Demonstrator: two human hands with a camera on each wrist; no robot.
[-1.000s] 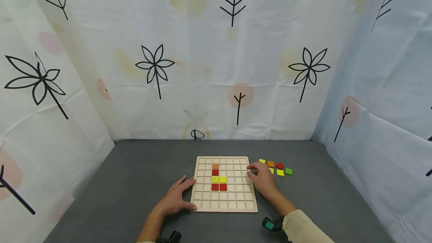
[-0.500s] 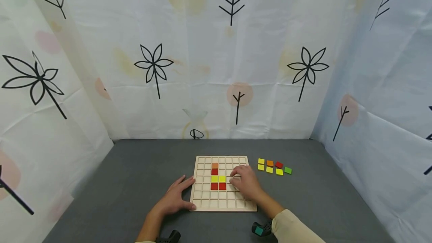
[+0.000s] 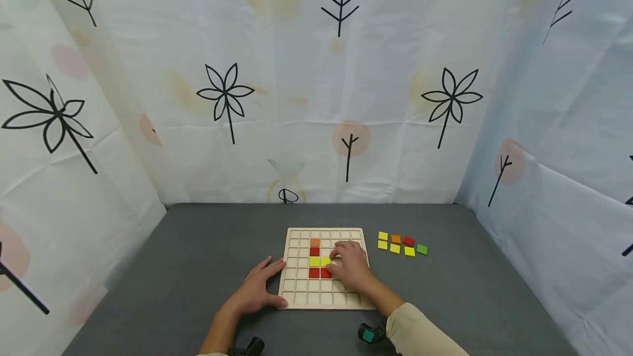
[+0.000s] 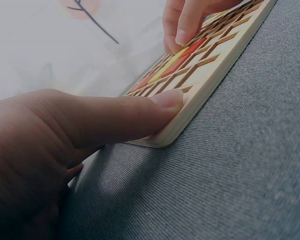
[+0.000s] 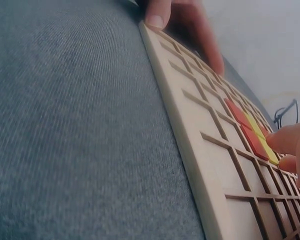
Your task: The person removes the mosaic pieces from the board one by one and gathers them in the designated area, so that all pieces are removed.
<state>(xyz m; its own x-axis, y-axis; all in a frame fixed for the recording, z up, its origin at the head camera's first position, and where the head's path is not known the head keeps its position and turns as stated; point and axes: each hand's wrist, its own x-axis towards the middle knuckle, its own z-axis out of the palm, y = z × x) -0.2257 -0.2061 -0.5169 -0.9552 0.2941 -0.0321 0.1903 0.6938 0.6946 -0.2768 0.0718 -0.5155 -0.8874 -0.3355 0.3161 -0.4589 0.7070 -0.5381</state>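
Note:
A pale wooden grid board (image 3: pixel 296 290) lies on the grey table. Colored square tiles fill some cells: an orange tile (image 3: pixel 315 242) above a red tile (image 3: pixel 315 251), then a yellow pair and a red pair below. My left hand (image 3: pixel 258 288) rests at the board's left side, fingers fairly straight, with the thumb (image 4: pixel 166 100) pressing the near corner. Over the board my right hand (image 3: pixel 352 265) is bent down, its thumb and fingertips right at the yellow tile (image 5: pixel 255 126) and red tile (image 5: pixel 253 141). I cannot tell whether a tile is between those fingertips.
Right of the board lie several loose tiles, among them a green tile (image 3: pixel 422 249), an orange tile (image 3: pixel 395 239) and a red tile (image 3: pixel 408 241). White patterned curtains (image 3: pixel 277 142) hang behind the table and at both sides.
My right hand has moved left from the board's right edge, near the loose tiles, to the tiles in the middle of the grid. The left hand has stayed in place.

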